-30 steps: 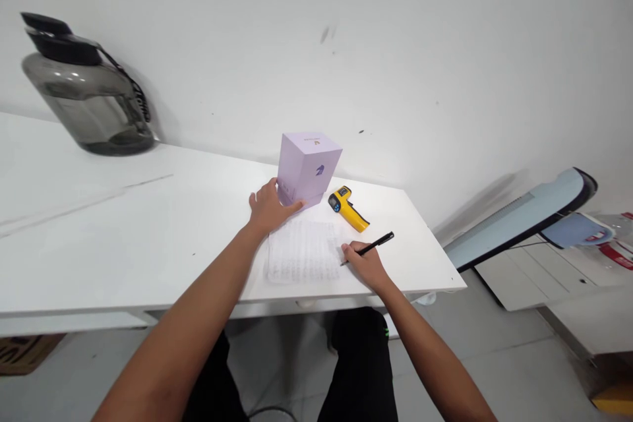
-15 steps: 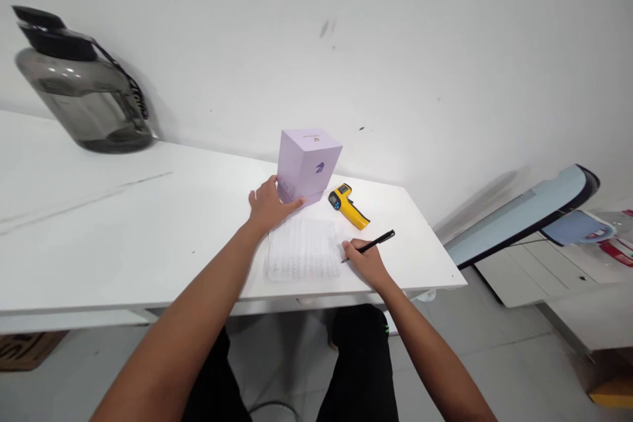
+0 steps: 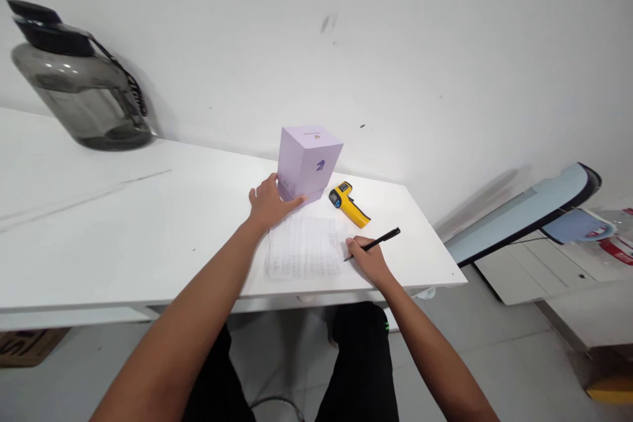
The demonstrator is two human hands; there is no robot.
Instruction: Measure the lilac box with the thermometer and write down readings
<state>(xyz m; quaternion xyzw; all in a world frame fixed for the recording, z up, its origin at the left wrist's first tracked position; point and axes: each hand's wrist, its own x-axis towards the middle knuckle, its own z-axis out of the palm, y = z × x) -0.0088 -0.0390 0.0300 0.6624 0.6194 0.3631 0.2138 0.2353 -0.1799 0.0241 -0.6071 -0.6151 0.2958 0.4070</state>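
Note:
My left hand (image 3: 270, 203) rests on the table against the lower front corner of a lilac box (image 3: 316, 168). Its fingers lie along the box's left side and the thumb across the front. The box stands upright, with a dark purple emblem on its face. Pinched in my right hand (image 3: 366, 258) is a black pen (image 3: 382, 239), its tip pointing down at the right edge of a sheet of paper (image 3: 304, 250). Rows of faint writing cover the sheet. A yellow and black infrared thermometer (image 3: 351, 206) lies just right of the box, beyond my right hand.
A large grey water jug (image 3: 93, 89) with a black lid stands at the back left of the white table (image 3: 123, 231), near the wall. To the right, past the table's end, is a pale blue panel with a dark edge (image 3: 524, 214). A cardboard box (image 3: 32, 346) sits below on the left.
My right hand has shifted slightly to the right with the pen, so the tip is a little farther right. My left hand and the box keep their places.

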